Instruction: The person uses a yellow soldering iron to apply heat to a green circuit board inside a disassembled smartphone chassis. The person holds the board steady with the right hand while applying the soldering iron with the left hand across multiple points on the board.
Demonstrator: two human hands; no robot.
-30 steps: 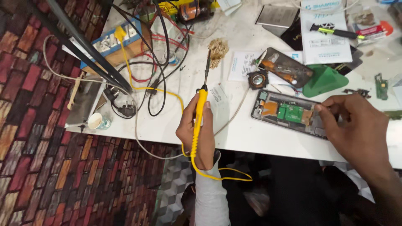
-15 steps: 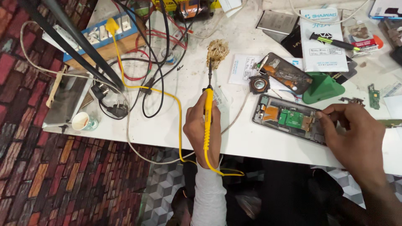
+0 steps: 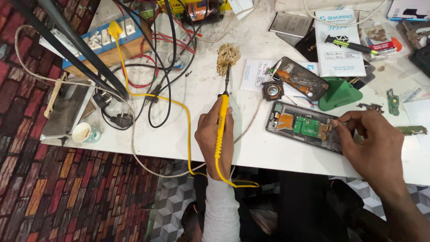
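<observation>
A: Since the picture a second back, what has changed?

B: The left hand (image 3: 215, 136) has pushed the yellow soldering iron (image 3: 221, 121) farther up the bench (image 3: 179, 139); its tip now reaches the brass wool tip cleaner (image 3: 228, 57), though whether the two touch I cannot quite tell. The fingers are wrapped round the yellow handle.

A: And the other hand?

B: The right hand (image 3: 369, 139) remains at the right end of the opened phone (image 3: 304, 127), thumb and forefinger pressed together as if pinching something too small to make out. The phone lies near the bench's front edge, right of the middle, as before.

A: Counts?

B: Two hands, one soldering iron, one tip cleaner. Two opened phones: the one being worked on and a second phone body (image 3: 299, 79) just behind it. One small round speaker (image 3: 272, 90) between them, one green stand (image 3: 339, 94), one screwdriver (image 3: 351, 45) toward the back edge, one power strip (image 3: 96, 42) at the back left corner, and one small cup (image 3: 83, 132) at the front left corner.
</observation>
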